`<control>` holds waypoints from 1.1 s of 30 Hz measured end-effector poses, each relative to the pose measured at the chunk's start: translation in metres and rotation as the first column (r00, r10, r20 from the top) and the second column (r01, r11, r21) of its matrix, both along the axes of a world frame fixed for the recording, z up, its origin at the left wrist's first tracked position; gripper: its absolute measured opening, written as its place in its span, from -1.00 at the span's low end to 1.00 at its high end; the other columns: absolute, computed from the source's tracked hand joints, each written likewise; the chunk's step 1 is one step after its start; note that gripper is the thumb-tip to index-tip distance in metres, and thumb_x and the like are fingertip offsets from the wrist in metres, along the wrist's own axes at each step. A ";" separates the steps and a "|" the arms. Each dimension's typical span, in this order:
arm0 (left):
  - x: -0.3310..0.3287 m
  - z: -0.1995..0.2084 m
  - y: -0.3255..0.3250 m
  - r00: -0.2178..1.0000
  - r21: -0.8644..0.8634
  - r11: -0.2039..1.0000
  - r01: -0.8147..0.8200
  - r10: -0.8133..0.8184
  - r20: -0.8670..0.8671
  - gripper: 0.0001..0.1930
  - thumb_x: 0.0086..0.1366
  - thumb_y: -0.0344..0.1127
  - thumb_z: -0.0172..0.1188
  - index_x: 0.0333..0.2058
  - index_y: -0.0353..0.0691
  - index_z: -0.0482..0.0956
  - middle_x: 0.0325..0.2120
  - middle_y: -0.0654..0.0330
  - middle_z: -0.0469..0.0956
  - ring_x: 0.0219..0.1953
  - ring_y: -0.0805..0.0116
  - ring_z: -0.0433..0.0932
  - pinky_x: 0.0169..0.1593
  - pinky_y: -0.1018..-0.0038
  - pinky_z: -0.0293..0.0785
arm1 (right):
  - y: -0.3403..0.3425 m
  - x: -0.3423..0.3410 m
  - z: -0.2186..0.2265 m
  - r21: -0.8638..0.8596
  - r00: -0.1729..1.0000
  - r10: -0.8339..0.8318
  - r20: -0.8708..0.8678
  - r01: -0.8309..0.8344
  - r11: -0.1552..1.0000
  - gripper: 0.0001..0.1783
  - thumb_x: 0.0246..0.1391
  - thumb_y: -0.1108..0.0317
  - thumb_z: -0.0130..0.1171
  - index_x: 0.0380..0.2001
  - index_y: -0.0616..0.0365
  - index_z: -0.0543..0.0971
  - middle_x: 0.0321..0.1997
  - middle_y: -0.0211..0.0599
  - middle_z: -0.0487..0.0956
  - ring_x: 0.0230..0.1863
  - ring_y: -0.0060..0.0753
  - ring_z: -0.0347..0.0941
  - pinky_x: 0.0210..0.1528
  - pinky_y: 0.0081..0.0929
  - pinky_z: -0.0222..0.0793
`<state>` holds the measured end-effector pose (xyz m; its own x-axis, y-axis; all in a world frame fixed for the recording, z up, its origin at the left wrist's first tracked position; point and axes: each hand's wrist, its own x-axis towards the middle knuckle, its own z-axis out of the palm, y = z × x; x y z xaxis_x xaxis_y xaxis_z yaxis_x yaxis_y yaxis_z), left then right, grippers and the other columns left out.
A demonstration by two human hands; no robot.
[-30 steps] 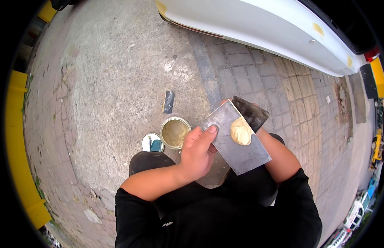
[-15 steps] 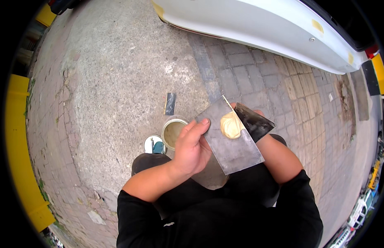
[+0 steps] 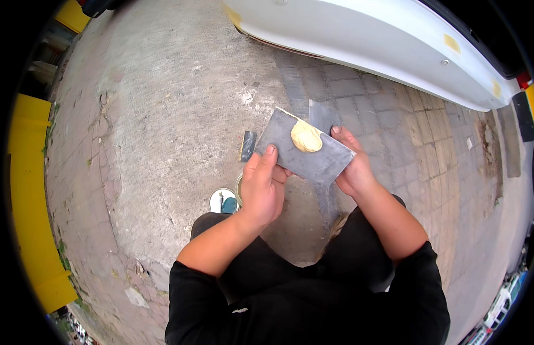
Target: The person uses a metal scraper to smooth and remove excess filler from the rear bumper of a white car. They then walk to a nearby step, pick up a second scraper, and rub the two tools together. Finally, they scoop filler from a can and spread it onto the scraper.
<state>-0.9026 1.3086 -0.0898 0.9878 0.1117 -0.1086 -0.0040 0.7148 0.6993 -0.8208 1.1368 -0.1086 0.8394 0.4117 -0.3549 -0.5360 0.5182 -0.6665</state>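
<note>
My left hand [image 3: 262, 192] grips the near-left end of a flat grey mixing plate [image 3: 327, 165], its thumb on top. A rounded lump of cream-yellow putty [image 3: 306, 138] sits on the plate near its far edge. In my right hand [image 3: 357, 167] is a thin grey spreader [image 3: 323, 116], thumb on its face; its upper part shows past the far edge, the rest being hidden behind the plate. Most of an open round can [image 3: 238, 188] is covered by my left hand. Next to it stands a small white-rimmed tin [image 3: 214, 200] with a teal piece [image 3: 229, 205] in it.
A white car bumper [image 3: 359, 49] with yellowish patches spans the upper right. On the ground beyond my left hand lies a small dark block [image 3: 248, 146]. Yellow metal barriers [image 3: 31, 201] line the left edge. Paving [image 3: 428, 149] extends to the right.
The plate with its putty has turned flatter across and shifted up and left. My right hand has swung the spreader upright behind the plate's far edge. The can is now more covered.
</note>
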 end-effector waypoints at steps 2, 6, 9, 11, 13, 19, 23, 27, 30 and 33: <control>0.007 -0.011 0.011 0.998 0.069 0.997 -0.019 0.016 0.058 -0.61 0.58 -0.13 -0.13 0.10 -0.33 0.45 0.08 0.08 0.56 0.08 0.23 0.53 0.18 0.18 0.40 | -0.006 0.002 -0.012 0.035 0.998 -0.014 0.062 0.012 0.999 -0.72 0.47 0.23 -0.05 0.09 0.10 0.46 0.10 -0.35 0.56 0.08 -0.47 0.49 0.18 -0.38 0.39; 0.017 -0.009 0.015 0.988 0.227 0.962 -0.154 0.153 0.021 -0.65 0.58 -0.13 -0.11 0.05 -0.28 0.47 0.02 0.11 0.59 -0.02 0.31 0.55 0.08 0.23 0.44 | -0.001 -0.002 -0.004 0.026 0.986 -0.049 0.159 0.045 0.999 -0.64 0.48 0.29 -0.14 0.23 0.14 0.35 0.25 -0.33 0.47 0.25 -0.42 0.40 0.34 -0.27 0.27; 0.016 -0.019 0.021 0.984 0.294 0.940 -0.176 0.168 0.054 -0.67 0.58 -0.15 -0.09 0.04 -0.28 0.48 -0.02 0.11 0.60 -0.05 0.32 0.56 0.05 0.25 0.46 | 0.002 -0.003 0.001 0.089 0.992 -0.087 0.089 0.079 0.993 -0.59 0.47 0.31 -0.11 0.28 0.18 0.33 0.27 -0.34 0.47 0.28 -0.41 0.38 0.36 -0.29 0.24; 0.019 -0.017 0.023 0.983 0.283 0.942 -0.183 0.177 0.047 -0.67 0.57 -0.15 -0.07 0.01 -0.29 0.50 -0.05 0.10 0.62 -0.06 0.31 0.57 0.03 0.26 0.48 | 0.004 -0.002 0.003 0.045 0.983 -0.070 0.172 0.063 0.997 -0.59 0.44 0.31 -0.06 0.27 0.20 0.35 0.25 -0.34 0.50 0.27 -0.40 0.39 0.36 -0.31 0.25; 0.024 -0.013 0.027 0.995 0.355 0.929 -0.103 0.103 0.020 -0.62 0.57 -0.08 -0.05 -0.05 -0.32 0.55 -0.15 0.14 0.63 -0.15 0.38 0.57 -0.08 0.36 0.51 | 0.002 0.000 -0.002 -0.100 0.928 0.026 0.373 0.012 0.995 -0.59 0.41 0.32 0.01 0.24 0.21 0.38 0.22 -0.33 0.53 0.27 -0.41 0.39 0.35 -0.33 0.25; 0.026 -0.033 0.134 0.993 0.633 0.771 0.078 -0.005 -0.117 -0.46 0.55 0.04 -0.12 0.02 -0.41 0.56 -0.18 0.04 0.64 -0.12 0.29 0.60 -0.11 0.32 0.54 | -0.016 0.000 0.001 -0.133 0.973 -0.019 0.228 0.051 0.990 -0.61 0.36 0.40 0.05 0.20 0.26 0.44 0.20 -0.25 0.55 0.19 -0.43 0.46 0.31 -0.39 0.29; -0.042 -0.172 0.225 0.863 0.931 -0.004 0.366 0.376 -0.338 -0.26 0.34 0.15 0.17 0.19 -0.47 0.43 0.06 -0.22 0.54 0.11 -0.05 0.53 0.16 0.15 0.46 | -0.031 -0.006 -0.013 -0.229 0.982 -0.029 0.185 0.072 0.971 -0.60 0.35 0.41 0.03 0.21 0.26 0.44 0.19 -0.28 0.55 0.20 -0.45 0.44 0.33 -0.39 0.26; -0.124 -0.268 0.209 0.729 0.726 -0.184 0.662 0.384 -0.567 0.20 0.00 0.27 0.43 0.42 -0.32 0.02 0.40 -0.32 0.03 0.44 -0.27 0.05 0.40 -0.02 0.14 | -0.043 -0.003 -0.033 -0.276 0.987 0.009 0.158 0.035 0.961 -0.61 0.35 0.41 0.03 0.20 0.25 0.45 0.20 -0.29 0.55 0.20 -0.47 0.44 0.33 -0.41 0.25; -0.146 -0.290 0.184 0.573 0.551 -0.189 0.813 0.428 -0.698 0.40 -0.18 0.30 0.53 0.47 -0.17 -0.16 0.46 -0.23 -0.14 0.49 -0.27 -0.16 0.38 -0.21 0.08 | -0.043 -0.003 -0.037 -0.299 0.986 0.037 0.161 0.013 0.954 -0.61 0.36 0.41 0.02 0.20 0.24 0.44 0.20 -0.29 0.55 0.19 -0.47 0.44 0.33 -0.42 0.25; -0.155 -0.308 0.176 0.536 0.546 -0.130 0.828 0.471 -0.701 0.48 -0.27 0.27 0.58 0.48 -0.13 -0.22 0.46 -0.19 -0.18 0.50 -0.26 -0.22 0.38 -0.24 0.02 | -0.039 -0.005 -0.039 -0.325 0.987 0.025 0.161 0.029 0.945 -0.60 0.36 0.41 0.02 0.22 0.25 0.42 0.20 -0.28 0.55 0.18 -0.46 0.45 0.32 -0.42 0.26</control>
<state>-1.0576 1.4851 -0.3981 0.6040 0.5453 -0.5813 0.7056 -0.7050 0.0717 -0.8258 1.0981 -0.1477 0.8969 0.2946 -0.3297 -0.4072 0.2599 -0.8756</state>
